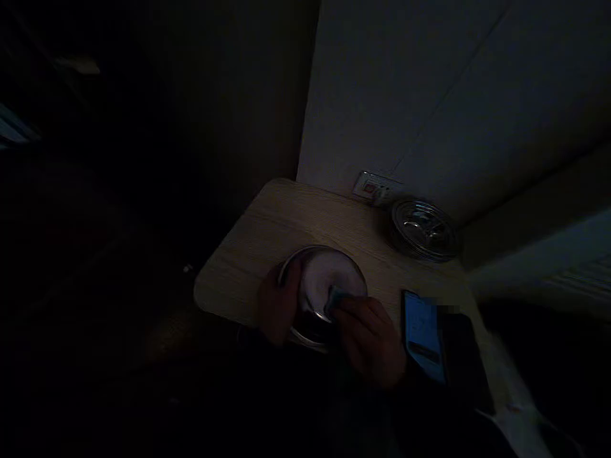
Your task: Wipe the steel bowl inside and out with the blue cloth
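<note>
A shiny round metal bowl (334,270) lies on the light wooden tabletop (248,254), apparently bottom up, its rim low around it. My left hand (279,305) grips its left edge, thumb on the side and fingers partly hidden in the dark. Pinched in the fingers of my right hand (370,337) is a small greenish-grey cloth (334,298), pressed against the bowl's surface near its lower right. The dim light hides finer detail of the cloth.
A stack of steel plates (424,230) stands at the back right, near a wall socket (377,186) with a plug. To the right lies a phone or pad with a bluish lit face (422,327), beside a dark flat item (465,356). Walls border the table behind.
</note>
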A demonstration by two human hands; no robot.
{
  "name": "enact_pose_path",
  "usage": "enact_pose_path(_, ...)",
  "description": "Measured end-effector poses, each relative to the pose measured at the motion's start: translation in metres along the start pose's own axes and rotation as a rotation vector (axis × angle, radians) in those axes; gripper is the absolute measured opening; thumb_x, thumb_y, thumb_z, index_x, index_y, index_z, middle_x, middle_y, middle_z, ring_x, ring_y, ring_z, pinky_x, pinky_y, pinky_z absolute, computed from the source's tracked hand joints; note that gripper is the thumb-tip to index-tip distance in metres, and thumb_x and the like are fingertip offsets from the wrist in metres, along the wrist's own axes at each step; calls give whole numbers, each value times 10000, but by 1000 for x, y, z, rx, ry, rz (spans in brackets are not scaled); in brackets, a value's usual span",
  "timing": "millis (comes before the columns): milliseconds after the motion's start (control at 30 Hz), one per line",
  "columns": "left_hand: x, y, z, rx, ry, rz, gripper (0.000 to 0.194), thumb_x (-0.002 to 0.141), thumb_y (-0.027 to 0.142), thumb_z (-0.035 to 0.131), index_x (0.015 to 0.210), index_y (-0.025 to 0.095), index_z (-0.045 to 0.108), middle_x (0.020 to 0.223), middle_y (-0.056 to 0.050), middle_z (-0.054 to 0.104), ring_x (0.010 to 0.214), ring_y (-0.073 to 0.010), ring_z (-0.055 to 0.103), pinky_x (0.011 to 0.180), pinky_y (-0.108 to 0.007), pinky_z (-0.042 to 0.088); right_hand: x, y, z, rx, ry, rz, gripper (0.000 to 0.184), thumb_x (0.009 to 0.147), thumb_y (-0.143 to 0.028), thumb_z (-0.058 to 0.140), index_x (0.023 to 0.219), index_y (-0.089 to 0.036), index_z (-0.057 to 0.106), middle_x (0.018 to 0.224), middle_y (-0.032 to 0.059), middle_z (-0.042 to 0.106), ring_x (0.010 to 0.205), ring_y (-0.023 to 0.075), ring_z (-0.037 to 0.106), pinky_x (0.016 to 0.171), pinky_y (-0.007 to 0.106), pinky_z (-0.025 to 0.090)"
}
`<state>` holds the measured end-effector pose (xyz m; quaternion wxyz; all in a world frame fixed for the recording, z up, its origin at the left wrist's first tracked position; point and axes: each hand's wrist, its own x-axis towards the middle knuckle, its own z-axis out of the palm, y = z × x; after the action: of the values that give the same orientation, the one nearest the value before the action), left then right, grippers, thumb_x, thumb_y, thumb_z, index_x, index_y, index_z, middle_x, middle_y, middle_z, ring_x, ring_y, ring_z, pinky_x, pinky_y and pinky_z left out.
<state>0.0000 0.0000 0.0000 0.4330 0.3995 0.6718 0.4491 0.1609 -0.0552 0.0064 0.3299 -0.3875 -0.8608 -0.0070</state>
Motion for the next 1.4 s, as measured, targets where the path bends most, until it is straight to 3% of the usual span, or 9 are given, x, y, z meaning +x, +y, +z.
enact_pose_path(133,3,-7,-3,-6,-11,10,411,806,471,479,961,149,682,943,-81,703,843,-209,625,730,-293,468,7,-2,10,24,-5,-3,216,839,-108,504,1022,-114,618,957,113,650,875,221,534,736,361,495)
enact_pose_path(600,3,-2,-1,-29,-9,33,396,805,447,488,947,139,692,962,-89,704,903,-221,624,794,-306,460,-2,0,0,-20,-15,49,252,834,-95,512,1065,-137,603,957,110,633,883,221,542,731,362,500)
enact_pose_path(1133,4,-2,1,0,-19,27,407,802,463,483,915,132,690,921,-96,710,864,-225,634,750,-305,468,-6,3,0,29,-21,-47,254,844,-110,491,1074,-142,596,987,103,633,913,223,544,760,363,501)
enact_pose_path(1400,4,-2,2,-12,-7,52,390,800,456,486,911,142,690,937,-87,708,882,-225,628,766,-306,463,-8,1,3,13,37,52,269,836,-86,491,1073,-146,604,964,111,637,894,217,541,745,362,495)
